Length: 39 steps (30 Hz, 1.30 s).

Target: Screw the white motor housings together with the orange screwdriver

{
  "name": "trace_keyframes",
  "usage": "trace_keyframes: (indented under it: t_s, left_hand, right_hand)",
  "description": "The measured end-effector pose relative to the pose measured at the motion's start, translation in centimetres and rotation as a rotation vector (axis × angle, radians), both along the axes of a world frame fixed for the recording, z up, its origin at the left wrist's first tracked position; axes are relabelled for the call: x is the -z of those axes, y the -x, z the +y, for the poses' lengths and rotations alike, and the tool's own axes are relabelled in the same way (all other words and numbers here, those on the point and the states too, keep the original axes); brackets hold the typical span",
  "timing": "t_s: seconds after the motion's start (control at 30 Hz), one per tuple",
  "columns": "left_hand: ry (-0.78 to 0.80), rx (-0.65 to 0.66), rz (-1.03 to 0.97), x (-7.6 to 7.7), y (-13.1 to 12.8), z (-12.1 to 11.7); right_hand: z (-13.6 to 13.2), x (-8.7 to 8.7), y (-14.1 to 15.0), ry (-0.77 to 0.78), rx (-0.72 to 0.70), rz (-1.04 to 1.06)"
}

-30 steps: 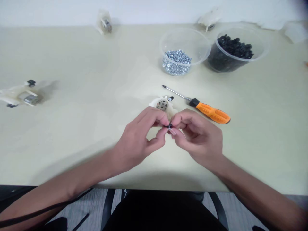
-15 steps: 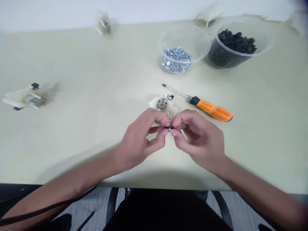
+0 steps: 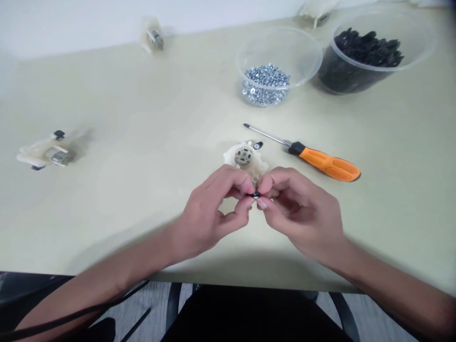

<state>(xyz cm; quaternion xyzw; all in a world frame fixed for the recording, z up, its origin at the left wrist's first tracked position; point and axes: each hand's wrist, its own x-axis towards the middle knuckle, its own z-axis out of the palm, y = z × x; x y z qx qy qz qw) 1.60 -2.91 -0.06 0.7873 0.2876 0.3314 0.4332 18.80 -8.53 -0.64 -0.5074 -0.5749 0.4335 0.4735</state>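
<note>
My left hand [image 3: 213, 204] and my right hand [image 3: 302, 213] meet in front of me, thumb and fingertips of each closed in a pinch. Between them sits a small black plastic part [image 3: 255, 194] with a silver screw [image 3: 256, 197] showing at its lower side; the fingertips partly hide both. Just beyond my fingers lies a cream plastic housing with a round motor [image 3: 244, 156]. At its upper right edge is a black tab [image 3: 258, 145] with a screw head in it. An orange-handled screwdriver [image 3: 326, 163] rests to the right of the housing, its tip pointing left.
A clear tub of silver screws [image 3: 267, 85] stands at the back. Right of it, a larger tub holds black plastic parts [image 3: 368, 50]. Other motor housings lie at the left [image 3: 48, 154], the back left [image 3: 153, 38] and the back right [image 3: 317, 13]. The table's front edge [image 3: 249, 286] runs below my wrists.
The view has shifted slightly, so most things sit a little further right. My hands keep the same pinch on the black part and screw.
</note>
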Motion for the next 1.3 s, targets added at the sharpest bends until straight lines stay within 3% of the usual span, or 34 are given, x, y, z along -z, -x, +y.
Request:
trace_keyframes:
  t_s: [0.77,0.93,1.13,1.3]
  left_hand:
    - [0.158,0.003,0.023,0.22,-0.14,-0.11]
    - [-0.097,-0.056,-0.060,0.33,-0.21,0.11]
    - [-0.560,-0.083,-0.091,0.74,0.49,0.69]
    - [-0.669,-0.098,-0.097,0.70,0.63,0.74]
  right_hand:
    - [0.23,0.00,0.29,-0.004,0.021,-0.042]
    - [0.27,0.11,-0.09,-0.119,0.008,-0.094]
    - [0.40,0.09,-0.27,-0.444,0.055,-0.278]
    - [0.48,-0.16,-0.20,-0.556,0.081,-0.379]
